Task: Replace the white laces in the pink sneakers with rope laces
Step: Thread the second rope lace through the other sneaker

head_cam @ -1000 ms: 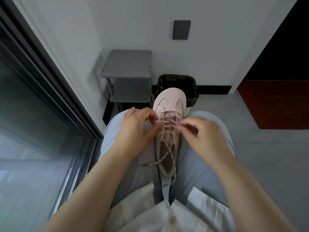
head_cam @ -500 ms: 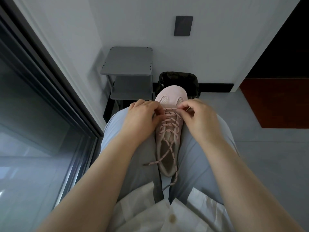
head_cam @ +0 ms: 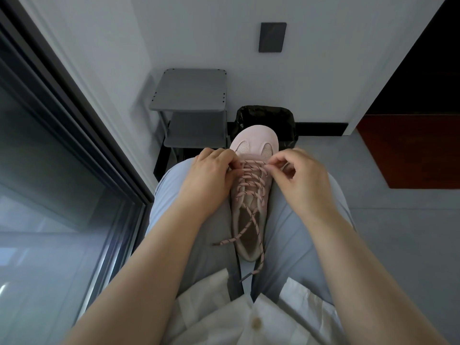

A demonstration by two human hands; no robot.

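Observation:
A pink sneaker (head_cam: 254,139) lies between my thighs, toe pointing away from me. A pink rope lace with dark flecks (head_cam: 250,181) criss-crosses its eyelets; both loose ends trail over the heel onto my lap. My left hand (head_cam: 211,174) pinches the lace at the sneaker's left side, near the front rows. On the right side my right hand (head_cam: 302,179) pinches the front row of the lace with fingertips and thumb. No white lace is in view.
A grey two-tier shelf (head_cam: 190,92) stands against the wall ahead. Beside it is a bin with a black liner (head_cam: 265,115), just beyond the sneaker's toe. A dark window frame (head_cam: 74,135) runs along my left. Grey floor lies to the right.
Both hands have moved forward from the middle rows of the lace to the front rows near the toe. The sneaker has stayed on my lap.

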